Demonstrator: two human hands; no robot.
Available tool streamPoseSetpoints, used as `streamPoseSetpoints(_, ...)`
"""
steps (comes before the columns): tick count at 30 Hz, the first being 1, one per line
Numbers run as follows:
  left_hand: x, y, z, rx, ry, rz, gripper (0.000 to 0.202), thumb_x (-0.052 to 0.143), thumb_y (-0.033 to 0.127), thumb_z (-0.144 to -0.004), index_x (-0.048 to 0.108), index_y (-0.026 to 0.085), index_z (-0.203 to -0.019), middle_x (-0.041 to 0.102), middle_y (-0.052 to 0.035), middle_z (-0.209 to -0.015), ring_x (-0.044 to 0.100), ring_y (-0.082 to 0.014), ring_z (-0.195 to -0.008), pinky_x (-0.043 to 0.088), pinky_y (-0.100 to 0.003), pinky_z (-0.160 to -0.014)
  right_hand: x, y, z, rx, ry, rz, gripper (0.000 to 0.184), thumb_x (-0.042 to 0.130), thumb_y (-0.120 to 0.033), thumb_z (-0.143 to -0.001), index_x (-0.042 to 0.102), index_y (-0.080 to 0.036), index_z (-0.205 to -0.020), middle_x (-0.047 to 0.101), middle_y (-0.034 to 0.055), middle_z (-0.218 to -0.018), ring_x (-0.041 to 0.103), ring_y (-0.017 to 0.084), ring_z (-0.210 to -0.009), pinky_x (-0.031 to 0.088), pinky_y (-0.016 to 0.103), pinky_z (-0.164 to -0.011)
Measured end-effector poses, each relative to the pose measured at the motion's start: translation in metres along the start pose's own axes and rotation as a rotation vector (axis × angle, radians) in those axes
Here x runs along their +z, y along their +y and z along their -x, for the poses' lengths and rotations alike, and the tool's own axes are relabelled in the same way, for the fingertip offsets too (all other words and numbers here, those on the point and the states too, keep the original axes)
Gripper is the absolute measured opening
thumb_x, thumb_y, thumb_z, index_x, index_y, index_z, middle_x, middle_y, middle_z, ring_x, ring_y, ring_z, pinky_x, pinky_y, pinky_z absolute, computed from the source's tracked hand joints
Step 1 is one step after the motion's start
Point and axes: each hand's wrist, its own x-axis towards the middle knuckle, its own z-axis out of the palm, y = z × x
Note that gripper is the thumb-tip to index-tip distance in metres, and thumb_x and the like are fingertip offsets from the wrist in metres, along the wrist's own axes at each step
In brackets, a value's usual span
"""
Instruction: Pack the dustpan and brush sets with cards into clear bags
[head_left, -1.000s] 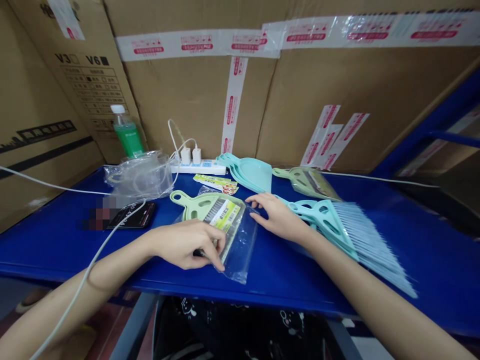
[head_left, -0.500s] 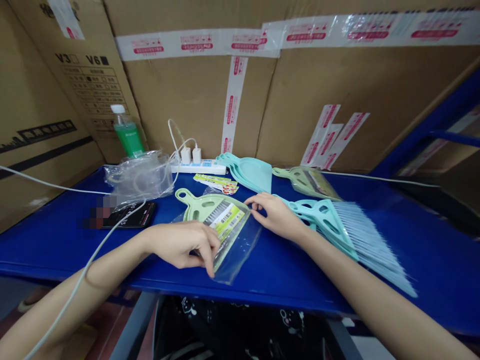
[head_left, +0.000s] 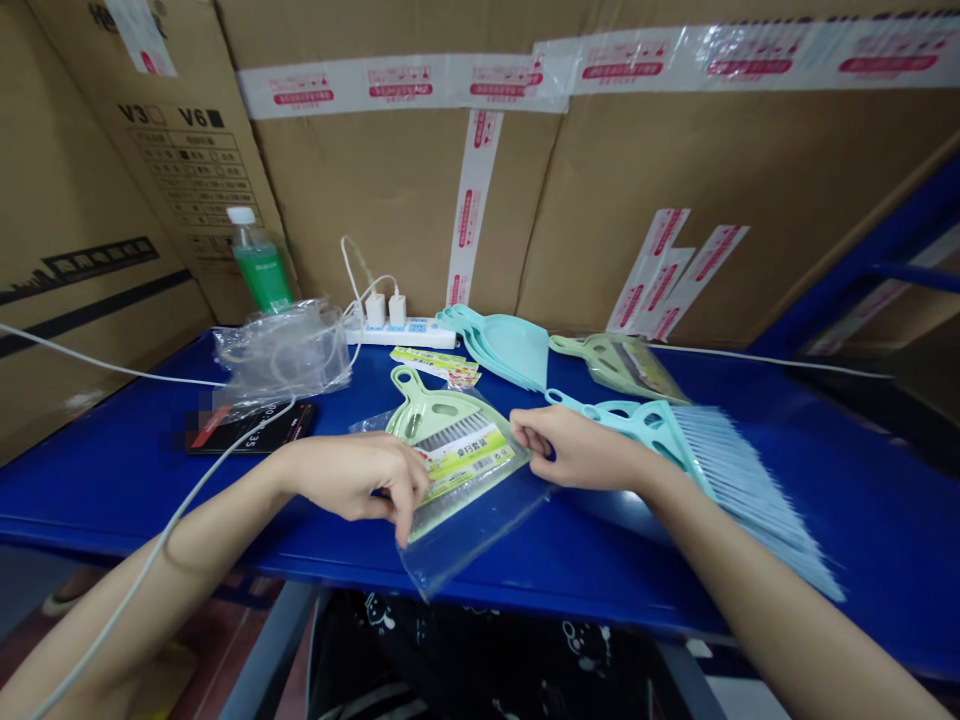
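Note:
A light green dustpan with a small brush and a yellow-green label card lies inside a clear plastic bag at the middle of the table. My left hand is closed with fingertips pinching the bag at the dustpan's near left corner. At the far right corner, my right hand has its fingers curled on the bag's edge; its fingertips are partly hidden. The bag's loose end spreads toward the table's front edge. Just right of my right hand lie blue hand brushes with pale blue bristles.
Stacked blue dustpans and loose label cards lie behind. A bagged green set sits at the back right. At left are clear bags, a green bottle, a phone and a power strip with cables.
The bagged dustpan has turned and shifted slightly right between my hands. My right hand has curled its fingers more and moved a little nearer; my left hand has shifted slightly left.

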Motion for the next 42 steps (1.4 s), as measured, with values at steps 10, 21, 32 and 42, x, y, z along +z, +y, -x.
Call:
streamPoseSetpoints(10, 0.001, -0.012, 0.003, -0.075, 0.204, -0.181, 0.037, 0.048, -0.005, -0.074, 0.07, 0.024, -0.067, 0.068, 0.0024, -0.071, 0.061, -0.0105, -0.073, 0.045, -0.019, -0.07, -0.017, -0.002, 0.013, 0.053, -0.205, -0.095, 0.021, 0.051, -0.006, -0.063, 0.039, -0.022, -0.068, 0.051, -0.0047, -0.06, 0.048, 0.012, -0.056, 0.034, 0.024, -0.054)
streamPoseSetpoints(21, 0.002, -0.023, 0.001, -0.213, 0.338, -0.334, 0.036, 0.04, -0.007, -0.061, 0.063, 0.02, -0.069, 0.064, 0.0038, -0.076, 0.058, -0.0107, -0.075, 0.041, -0.02, -0.068, -0.017, 0.0, 0.009, 0.054, -0.193, -0.112, 0.026, 0.053, -0.032, -0.081, 0.045, -0.02, -0.059, 0.034, -0.0074, -0.049, 0.033, 0.009, -0.046, 0.027, 0.025, -0.052)
streamPoseSetpoints(32, 0.003, -0.012, -0.001, -0.264, 0.311, -0.383, 0.04, 0.035, -0.002, -0.073, 0.062, 0.021, -0.092, 0.064, -0.001, -0.089, 0.056, -0.0163, -0.087, 0.043, -0.027, -0.074, -0.013, -0.003, 0.006, 0.057, -0.149, -0.05, 0.022, 0.055, -0.027, -0.081, 0.052, -0.019, -0.061, 0.039, -0.0062, -0.051, 0.036, 0.009, -0.047, 0.027, 0.025, -0.053)
streamPoseSetpoints(42, 0.003, -0.005, -0.004, -0.297, 0.248, -0.294, 0.03, 0.036, 0.003, -0.079, 0.06, 0.018, -0.087, 0.062, -0.0018, -0.089, 0.058, -0.0153, -0.084, 0.042, -0.025, -0.071, -0.01, -0.003, 0.004, 0.112, -0.137, -0.034, 0.013, 0.06, -0.025, -0.077, 0.056, -0.019, -0.067, 0.045, -0.0068, -0.05, 0.043, 0.01, -0.048, 0.029, 0.024, -0.054)
